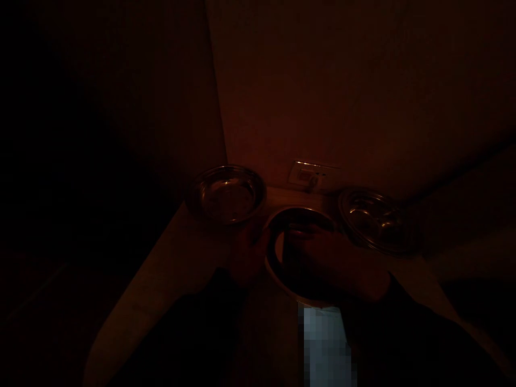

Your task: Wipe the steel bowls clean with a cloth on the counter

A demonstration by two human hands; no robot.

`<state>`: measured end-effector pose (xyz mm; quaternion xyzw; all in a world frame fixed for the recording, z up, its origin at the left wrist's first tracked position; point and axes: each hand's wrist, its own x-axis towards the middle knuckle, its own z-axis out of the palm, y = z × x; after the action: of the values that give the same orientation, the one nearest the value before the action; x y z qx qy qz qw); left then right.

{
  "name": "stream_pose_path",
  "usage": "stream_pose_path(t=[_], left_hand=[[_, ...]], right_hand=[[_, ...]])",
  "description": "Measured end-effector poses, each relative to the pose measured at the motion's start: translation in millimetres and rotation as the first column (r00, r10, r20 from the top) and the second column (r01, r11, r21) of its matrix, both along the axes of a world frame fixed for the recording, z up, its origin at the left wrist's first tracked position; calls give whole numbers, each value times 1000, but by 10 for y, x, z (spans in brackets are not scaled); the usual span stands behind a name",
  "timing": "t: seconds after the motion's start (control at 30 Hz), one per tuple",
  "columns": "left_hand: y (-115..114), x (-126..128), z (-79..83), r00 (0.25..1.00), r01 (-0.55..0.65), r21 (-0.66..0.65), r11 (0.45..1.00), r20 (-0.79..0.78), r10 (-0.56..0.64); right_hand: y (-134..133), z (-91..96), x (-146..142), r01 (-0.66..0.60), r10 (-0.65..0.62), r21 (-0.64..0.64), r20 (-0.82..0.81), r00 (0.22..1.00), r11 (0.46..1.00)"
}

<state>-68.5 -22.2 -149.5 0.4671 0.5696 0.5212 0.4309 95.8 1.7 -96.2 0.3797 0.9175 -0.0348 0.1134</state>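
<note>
A round, deep bowl [300,209] stands near the middle of the table, its rim faintly lit. My left hand [248,255] is at the bowl's left side, gripping its edge. My right hand [334,255] reaches over the right rim into the bowl, with the fingers bent downward. What those fingers hold, if anything, is lost in the dark. A pale crescent patch [279,247] shows inside the bowl, left of my right hand. The picture is very dark, so the bowl's contents cannot be made out.
A shiny metal bowl [229,196] stands at the back left of the table [161,258]. Another metal dish [373,220] is at the back right. Behind them is a wall with a socket plate [314,174]. A bright, pixelated screen-like patch [328,344] lies at the front.
</note>
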Motion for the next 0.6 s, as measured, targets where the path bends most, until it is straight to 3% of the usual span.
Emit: stream_pose_path(t=[0.2,0.43,0.6], left_hand=[[9,0,41,999,-46,-48,998,-30,45],[1,-9,21,1000,-20,-64,998,10,20],[10,-9,-19,1000,-15,-19,1000,-8,14]], right_hand=[[-65,-48,-70,-162,148,-88,-145,978,983],[6,-1,-5,51,-51,-2,22,998,999],[8,-31,-19,-20,21,12,-37,999,1000]])
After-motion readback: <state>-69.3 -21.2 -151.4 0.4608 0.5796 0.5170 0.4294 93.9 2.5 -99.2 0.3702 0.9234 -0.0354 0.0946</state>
